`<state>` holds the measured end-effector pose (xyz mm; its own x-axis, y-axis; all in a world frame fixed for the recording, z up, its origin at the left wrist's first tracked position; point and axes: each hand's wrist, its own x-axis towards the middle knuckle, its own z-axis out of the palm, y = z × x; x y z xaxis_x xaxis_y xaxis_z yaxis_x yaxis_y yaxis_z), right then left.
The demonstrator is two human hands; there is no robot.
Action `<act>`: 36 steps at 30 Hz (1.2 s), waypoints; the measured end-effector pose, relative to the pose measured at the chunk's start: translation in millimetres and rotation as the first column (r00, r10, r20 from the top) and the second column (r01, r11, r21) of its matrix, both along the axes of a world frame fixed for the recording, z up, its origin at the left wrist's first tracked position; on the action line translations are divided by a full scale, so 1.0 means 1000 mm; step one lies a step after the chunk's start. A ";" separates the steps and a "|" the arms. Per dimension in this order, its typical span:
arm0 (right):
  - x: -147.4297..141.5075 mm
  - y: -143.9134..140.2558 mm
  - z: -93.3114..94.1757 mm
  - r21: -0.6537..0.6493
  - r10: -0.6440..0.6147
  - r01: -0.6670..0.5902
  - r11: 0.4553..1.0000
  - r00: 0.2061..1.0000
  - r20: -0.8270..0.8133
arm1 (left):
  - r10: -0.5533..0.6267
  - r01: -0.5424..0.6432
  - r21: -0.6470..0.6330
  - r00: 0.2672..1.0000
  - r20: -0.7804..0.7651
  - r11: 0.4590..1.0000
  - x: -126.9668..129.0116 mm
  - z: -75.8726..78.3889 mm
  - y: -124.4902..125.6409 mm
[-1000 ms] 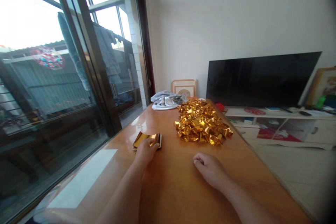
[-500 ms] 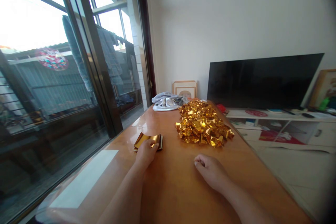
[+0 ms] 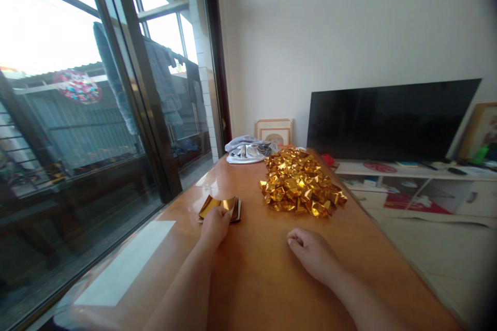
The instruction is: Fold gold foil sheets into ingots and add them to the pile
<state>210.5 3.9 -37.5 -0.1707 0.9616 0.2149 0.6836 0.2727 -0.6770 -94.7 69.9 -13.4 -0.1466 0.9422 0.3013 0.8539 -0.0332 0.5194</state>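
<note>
Both bare forearms reach forward from the bottom edge, the left running up from lower centre-left, the right coming in from the lower right. The left hand (image 3: pixel 214 226) is stretched farther out, palm down, its fingers curled at the tips and pressing down, knuckles toward the camera. The right hand (image 3: pixel 313 253) lies nearer, palm down and relaxed, fingers loosely bent inward into a soft half-fist with the thumb tucked at the near-left side. The hands are well apart, the wrists straight and in line with the forearms.
</note>
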 end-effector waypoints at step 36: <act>-0.001 -0.003 0.005 0.000 0.006 -0.006 1.000 0.999 0.033 | 0.235 -0.278 0.194 0.947 0.218 0.941 -0.001 0.016 -0.008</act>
<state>209.5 0.8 -32.2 -0.1838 0.9604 0.2093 0.7036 0.2773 -0.6543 -95.7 61.5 2.7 -0.4488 0.7783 0.4391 0.7355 0.0426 0.6762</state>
